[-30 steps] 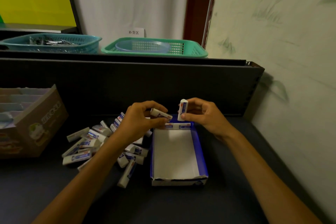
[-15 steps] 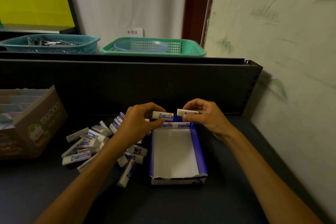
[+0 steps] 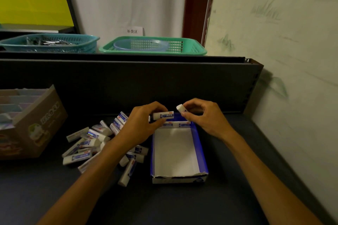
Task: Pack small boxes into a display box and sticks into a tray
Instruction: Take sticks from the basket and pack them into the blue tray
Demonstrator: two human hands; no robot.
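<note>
Loose pile of small boxes (image 3: 91, 144): on dark tabletop, left of display box. Left hand (image 3: 140, 126): pinches one small box (image 3: 163, 115) level over far end of display box (image 3: 200, 144). Right hand (image 3: 204, 117): pinches second small box (image 3: 181, 109), tilted, just right of the first.

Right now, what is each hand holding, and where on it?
Left hand pinches a small box by its left end; right hand pinches another small box by its right end.
</note>
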